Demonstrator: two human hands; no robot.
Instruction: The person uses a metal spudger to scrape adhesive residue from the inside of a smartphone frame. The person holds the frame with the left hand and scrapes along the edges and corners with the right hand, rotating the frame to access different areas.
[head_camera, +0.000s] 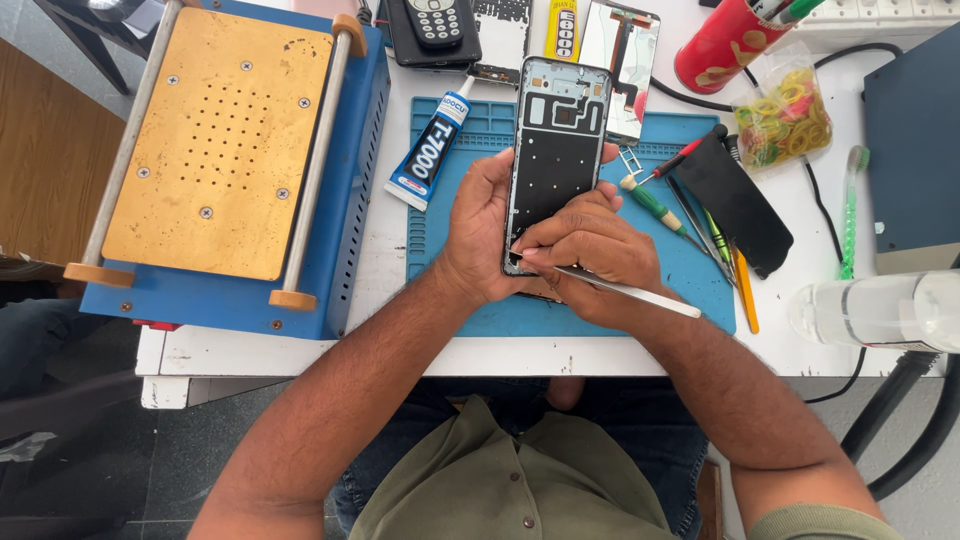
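The right hand (590, 250), at the centre of the frame, had its fingers pinched shut around a thin white-handled tool (625, 290), its metal tip pressed to the lower left edge of the phone frame (555, 150). The left hand (485, 225) had its fingers curled closed about that frame's left side, thumb across the lower front, holding it upright and tilted above the blue work mat (690, 280).

Judging from this grip, the work would go best with the tip kept flat along the frame's rim and moved in short, light strokes, while the left hand stayed firm so the thin frame did not flex or twist.

Just right of the hands on the mat lay a green-handled screwdriver (650, 205), a red-handled one (678, 160), tweezers (700, 228) and a black panel (735, 200). A tube of glue (430, 150) lay above and left of the left hand, half on the mat. Further out, a blue machine with a perforated brass plate (215, 140) filled the upper left, a bag of coloured rubber bands (780, 115) sat upper right beside a red can (725, 45), and a clear bottle (880, 310) lay at the right edge.
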